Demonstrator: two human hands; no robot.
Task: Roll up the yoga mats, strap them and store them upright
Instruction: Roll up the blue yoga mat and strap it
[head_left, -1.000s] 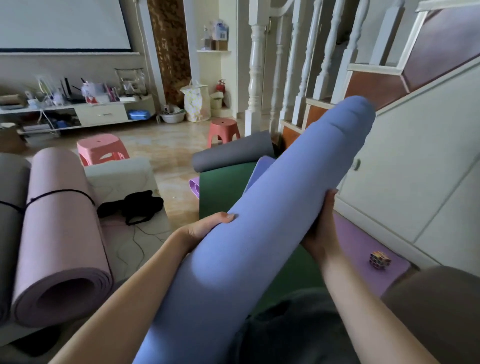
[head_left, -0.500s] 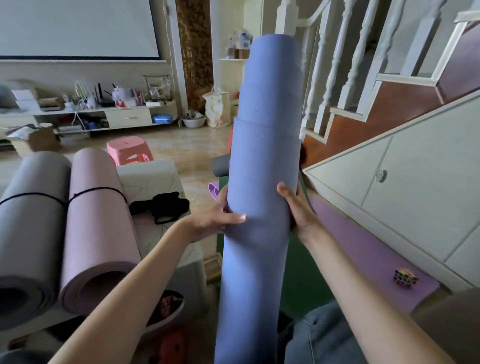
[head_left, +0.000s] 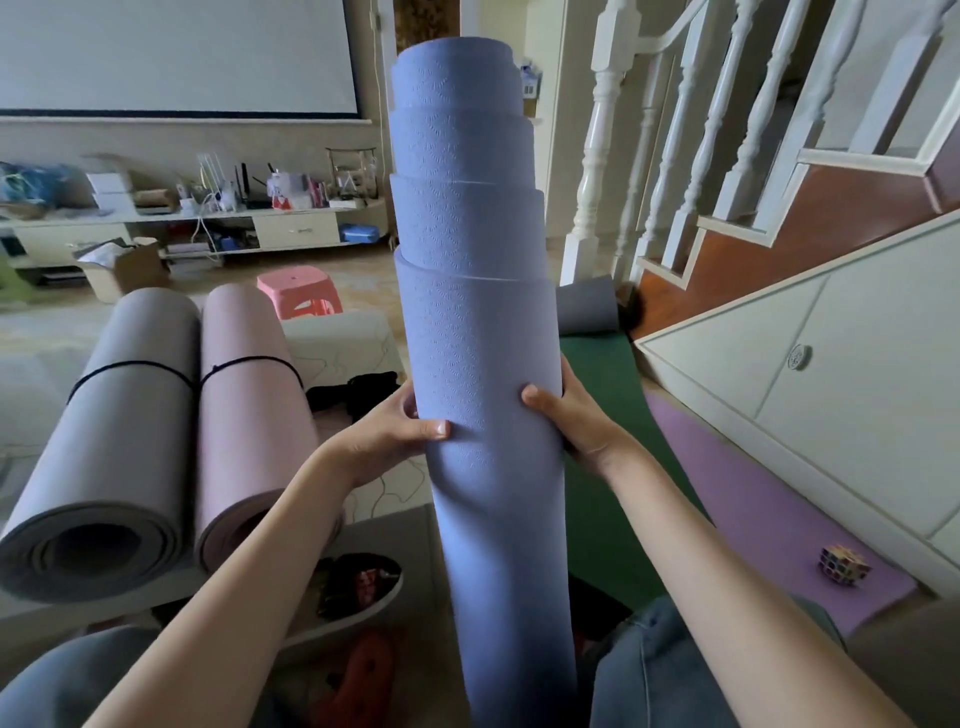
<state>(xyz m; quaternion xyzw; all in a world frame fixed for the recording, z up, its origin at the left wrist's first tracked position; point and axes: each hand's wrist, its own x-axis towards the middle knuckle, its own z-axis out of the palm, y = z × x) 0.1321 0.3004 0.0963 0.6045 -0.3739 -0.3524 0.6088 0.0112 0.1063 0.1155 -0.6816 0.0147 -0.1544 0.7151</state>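
A cardboard box (head_left: 127, 267) at mid-left sits open, its contents too small to tell. At frame centre the blue yoga mat (head_left: 480, 332) stands upright — long axis vertical, its inner layers telescoping out toward the top. The left hand (head_left: 387, 434) and right hand (head_left: 569, 415) grip it at mid-height, fingers curled round either side. Lower left, a grey rolled mat (head_left: 111, 426) and pink rolled mat (head_left: 249, 410) lie side by side — each bound by a black strap.
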